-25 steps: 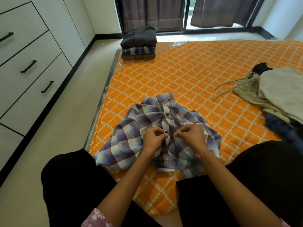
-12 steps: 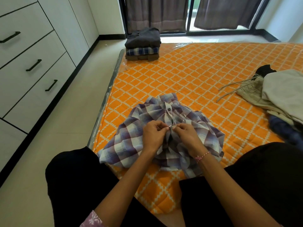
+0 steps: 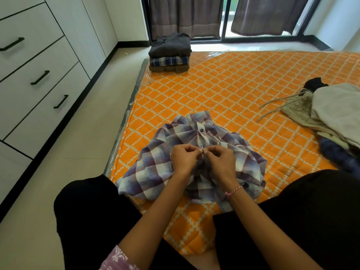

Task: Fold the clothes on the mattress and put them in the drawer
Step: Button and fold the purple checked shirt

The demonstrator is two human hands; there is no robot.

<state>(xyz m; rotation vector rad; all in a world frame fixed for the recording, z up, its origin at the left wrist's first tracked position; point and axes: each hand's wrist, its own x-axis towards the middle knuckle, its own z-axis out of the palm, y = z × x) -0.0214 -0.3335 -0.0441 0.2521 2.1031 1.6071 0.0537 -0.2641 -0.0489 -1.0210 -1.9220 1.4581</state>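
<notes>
The plaid shirt (image 3: 187, 162) lay rumpled on the orange mattress (image 3: 233, 94), close to the mattress's near left corner, its hem almost reaching the near edge and its left sleeve near the plastic-covered left edge. Both hands worked at the shirt's button placket: the left hand (image 3: 184, 159) pinched the cloth with curled fingers, and the right hand (image 3: 221, 160) pinched it opposite, thumb and forefinger nearly meeting the left's; a pink thread bracelet (image 3: 233, 190) circled the right wrist. One fastened button (image 3: 201, 130) showed just beyond the hands, toward the collar. Beyond the shirt the mattress stretched bare and wide to its far edge. At the mattress's far left corner stood one folded stack (image 3: 169, 53) of three garments: dark grey on top, blue plaid in the middle, brown beneath. At the mattress's right side lay one loose heap (image 3: 331, 114) of unfolded clothes, beige on top with drawstrings trailing toward the shirt, a black piece behind and dark blue cloth at its near end; how many garments it held could not be told. Left of the mattress ran a strip of pale floor (image 3: 78, 152), then the white drawers (image 3: 39, 78), all closed, three black handles showing. Two dark curtains (image 3: 185, 16) hung past the mattress's far edge.
</notes>
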